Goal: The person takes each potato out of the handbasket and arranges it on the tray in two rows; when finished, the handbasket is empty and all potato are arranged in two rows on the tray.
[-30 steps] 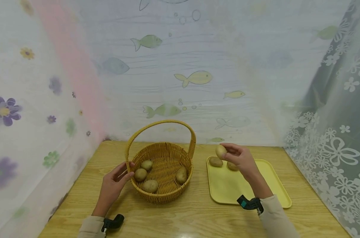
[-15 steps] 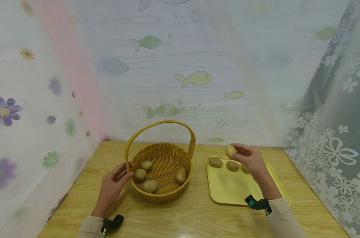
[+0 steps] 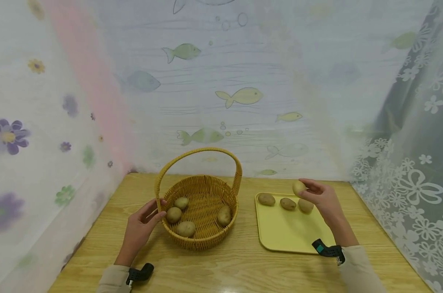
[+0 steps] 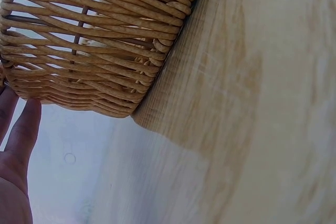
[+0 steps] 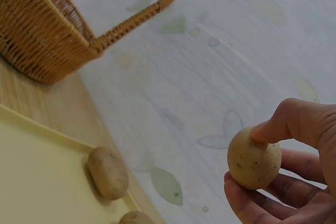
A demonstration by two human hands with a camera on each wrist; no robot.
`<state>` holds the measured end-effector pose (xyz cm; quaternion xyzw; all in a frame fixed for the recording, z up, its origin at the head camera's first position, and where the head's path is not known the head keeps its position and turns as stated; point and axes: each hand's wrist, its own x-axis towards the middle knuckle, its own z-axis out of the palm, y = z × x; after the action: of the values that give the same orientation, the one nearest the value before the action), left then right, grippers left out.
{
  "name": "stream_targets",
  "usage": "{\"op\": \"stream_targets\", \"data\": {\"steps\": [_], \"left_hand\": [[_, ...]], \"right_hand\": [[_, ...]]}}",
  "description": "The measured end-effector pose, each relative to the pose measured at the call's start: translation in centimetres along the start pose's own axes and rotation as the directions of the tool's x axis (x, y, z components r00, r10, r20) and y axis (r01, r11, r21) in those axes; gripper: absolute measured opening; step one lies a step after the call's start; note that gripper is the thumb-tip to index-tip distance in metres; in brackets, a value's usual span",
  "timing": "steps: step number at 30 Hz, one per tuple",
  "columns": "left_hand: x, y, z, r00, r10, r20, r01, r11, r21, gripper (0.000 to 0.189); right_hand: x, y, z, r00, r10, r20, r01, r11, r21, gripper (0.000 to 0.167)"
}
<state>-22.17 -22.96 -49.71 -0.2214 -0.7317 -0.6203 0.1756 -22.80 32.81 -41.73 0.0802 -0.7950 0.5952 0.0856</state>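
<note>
My right hand [image 3: 324, 203] pinches a potato [image 3: 299, 188] between thumb and fingertips, above the back of the yellow tray [image 3: 291, 236]. The right wrist view shows that held potato [image 5: 254, 158] clearly, round and speckled. Three more potatoes lie along the tray's back: one at the left corner [image 3: 266, 199], a middle potato [image 3: 288, 204], and a right potato [image 3: 305, 206] near the hand. At the left, my left hand [image 3: 142, 224] grips the rim of a wicker basket [image 3: 199, 245] by the handle's foot. Several potatoes rest inside, among them a long potato [image 3: 223, 215] at the right.
The tall arched handle [image 3: 197, 150] rises over the basket. Both basket and tray stand on a wooden table [image 3: 225, 268], with bare wood between them. Printed curtains [image 3: 225, 61] enclose the back and sides.
My right hand has moved to the right above the tray with the potato, uncovering the middle and right potatoes on it. The left hand and the basket have stayed put.
</note>
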Motion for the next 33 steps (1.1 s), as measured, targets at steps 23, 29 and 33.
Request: {"op": "stream_targets", "data": {"steps": [23, 29, 33], "left_hand": [[-0.1, -0.2, 0.0, 1.000, -0.008, -0.003, 0.008, 1.000, 0.001, 0.043], [0.0, 0.0, 0.0, 1.000, -0.013, -0.005, 0.013, 1.000, -0.002, 0.043], [-0.1, 0.0, 0.0, 1.000, -0.009, -0.004, 0.009, 1.000, 0.002, 0.043]], "right_hand": [[0.5, 3.1, -4.2, 0.998, 0.016, -0.060, -0.019, 0.999, -0.034, 0.057], [0.6, 4.2, -5.0, 0.997, 0.030, -0.073, -0.036, 0.996, -0.084, 0.055], [0.4, 4.6, -5.3, 0.996, 0.057, -0.076, -0.065, 0.991, -0.113, 0.056]]}}
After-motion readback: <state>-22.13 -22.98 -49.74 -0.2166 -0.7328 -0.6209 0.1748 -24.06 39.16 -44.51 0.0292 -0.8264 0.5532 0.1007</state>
